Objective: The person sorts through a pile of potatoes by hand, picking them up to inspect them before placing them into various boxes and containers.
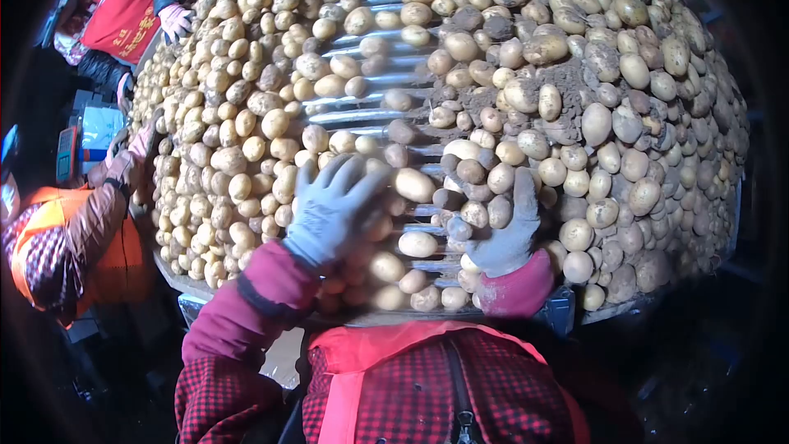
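My left hand [335, 204], in a pale grey-blue glove, lies over the potatoes left of the metal rollers [345, 117], its fingers spread. The glove is slightly blurred, and no potato shows gripped in it. On the right side of the rollers, my right hand [503, 238] in a dirty grey glove is cupped around several small potatoes [498, 212]. Part of its fingers is hidden among them. Between my hands, a larger yellow potato [413, 185] and another potato [417, 243] rest on the rollers.
Cleaner yellow potatoes [234, 127] fill the left side; soil-covered potatoes [629, 164] with loose dirt [567, 111] heap on the right. Co-workers stand along the left edge, one in an orange vest [123, 259], another's pink-gloved hand [174, 21] at the pile.
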A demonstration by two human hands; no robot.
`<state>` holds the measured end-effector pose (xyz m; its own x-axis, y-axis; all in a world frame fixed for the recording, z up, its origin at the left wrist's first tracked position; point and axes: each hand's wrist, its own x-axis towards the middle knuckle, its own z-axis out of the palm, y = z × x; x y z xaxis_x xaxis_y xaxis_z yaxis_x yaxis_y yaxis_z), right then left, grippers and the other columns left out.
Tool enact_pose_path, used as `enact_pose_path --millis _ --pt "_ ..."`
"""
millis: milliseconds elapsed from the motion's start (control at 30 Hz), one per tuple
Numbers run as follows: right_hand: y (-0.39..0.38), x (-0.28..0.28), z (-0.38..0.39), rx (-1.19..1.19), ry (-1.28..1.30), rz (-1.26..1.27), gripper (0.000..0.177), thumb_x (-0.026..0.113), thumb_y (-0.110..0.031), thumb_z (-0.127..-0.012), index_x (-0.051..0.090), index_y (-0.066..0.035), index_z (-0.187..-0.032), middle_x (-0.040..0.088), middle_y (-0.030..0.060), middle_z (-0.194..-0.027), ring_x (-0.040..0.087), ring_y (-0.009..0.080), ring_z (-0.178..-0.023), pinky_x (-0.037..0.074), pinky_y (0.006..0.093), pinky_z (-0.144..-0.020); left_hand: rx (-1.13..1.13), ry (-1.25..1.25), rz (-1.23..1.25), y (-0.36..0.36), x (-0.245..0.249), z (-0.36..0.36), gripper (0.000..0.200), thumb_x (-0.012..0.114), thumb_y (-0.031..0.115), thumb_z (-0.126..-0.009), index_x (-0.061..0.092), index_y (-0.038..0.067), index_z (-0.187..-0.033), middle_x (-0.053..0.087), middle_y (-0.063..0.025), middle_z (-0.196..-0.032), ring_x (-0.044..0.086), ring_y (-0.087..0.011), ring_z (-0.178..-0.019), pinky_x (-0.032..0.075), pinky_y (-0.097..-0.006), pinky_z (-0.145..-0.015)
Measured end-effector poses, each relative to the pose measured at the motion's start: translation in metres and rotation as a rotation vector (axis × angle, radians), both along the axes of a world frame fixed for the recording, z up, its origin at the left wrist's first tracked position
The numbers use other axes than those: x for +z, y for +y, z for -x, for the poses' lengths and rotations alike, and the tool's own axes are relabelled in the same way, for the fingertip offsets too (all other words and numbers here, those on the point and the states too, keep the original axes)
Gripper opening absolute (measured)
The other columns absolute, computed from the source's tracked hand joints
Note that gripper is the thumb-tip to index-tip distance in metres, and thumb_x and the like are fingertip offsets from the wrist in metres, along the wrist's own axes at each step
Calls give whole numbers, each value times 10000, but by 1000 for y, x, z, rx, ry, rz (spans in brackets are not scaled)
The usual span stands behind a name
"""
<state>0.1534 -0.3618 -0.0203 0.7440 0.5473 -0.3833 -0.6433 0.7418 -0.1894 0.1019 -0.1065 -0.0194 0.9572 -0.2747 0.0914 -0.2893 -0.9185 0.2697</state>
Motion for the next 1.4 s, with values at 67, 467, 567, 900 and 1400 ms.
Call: enact_pose_path --millis 67,467,567,900,1400 --pt "3 2 1 -20 -18 111 635 417 -693 -1005 547 -186 -1364 588 173 -1410 654 311 -933 508 329 -552 12 -29 -133 24 0 22 590 732 290 -803 608 132 -1357 607 -109 -1320 513 -345 -1316 327 -601 -1110" --pt "9 20 5 -13 1 209 656 446 -699 -990 588 -148 -1318 677 175 -1221 673 303 -875 514 342 -564 232 -398 -220 74 35 27 401 725 112 -810 684 123 -1208 661 -90 -1179 597 -321 -1169 423 -517 -1009" --pt "5 4 5 94 -111 166 704 447 -723 -973 612 -101 -1261 688 161 -1066 649 259 -743 494 322 -519 14 -323 -127 35 28 -35 328 709 184 -850 659 138 -1171 691 -66 -1106 610 -280 -1149 405 -490 -1004" --pt "7 6 6 135 28 59 557 474 -591 -1033 585 -115 -1299 694 129 -1207 699 304 -943 590 406 -688 64 -139 460 6 17 -69 375 641 297 -932 691 58 -1217 712 -155 -1063 662 -358 -1051 493 -493 -965" --pt "1 -4 15 105 93 -79 486 497 -540 -1042 583 -122 -1275 657 115 -1180 647 292 -983 527 454 -760 -243 -146 207 -50 -10 -150 360 716 243 -874 652 190 -1224 617 -131 -1119 632 -361 -1012 522 -461 -847"
